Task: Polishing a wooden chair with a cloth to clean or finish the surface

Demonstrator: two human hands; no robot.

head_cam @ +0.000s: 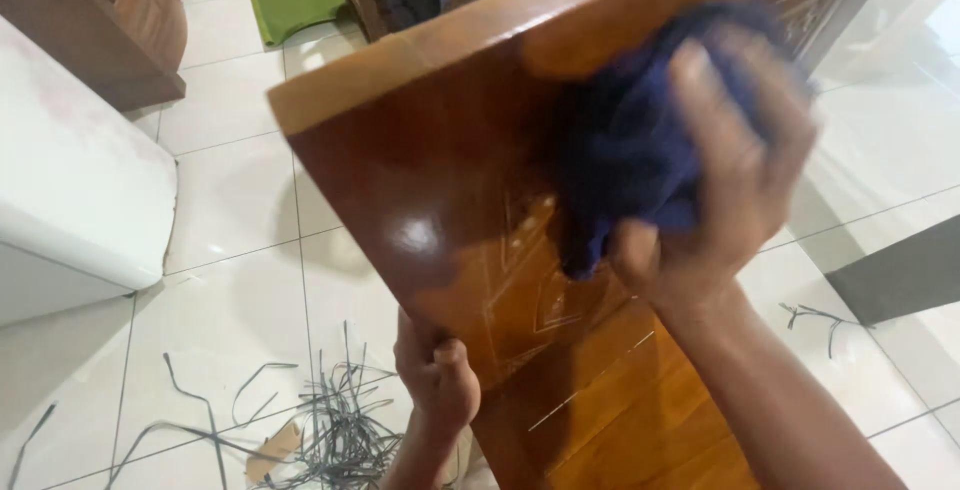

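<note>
The right hand (pixel 735 185) pressed a bunched dark blue cloth (pixel 640 140) against a glossy brown carved wooden panel (pixel 440 180), its fingers (pixel 700 100) curled around the cloth. At the panel's near left edge, the left hand (pixel 435 375) gripped it, fingers closed on the wood. Thin grey strips (pixel 335 425) lay scattered on the white tiled floor (pixel 240 310) at left.

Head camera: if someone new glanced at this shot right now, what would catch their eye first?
Most striking is the glossy carved wooden panel filling the middle of the frame, tilted, with the right hand pressing a dark blue cloth against its upper part. The left hand grips the panel's lower edge. On the white tiled floor at lower left lies a tangle of thin grey strips.
</note>
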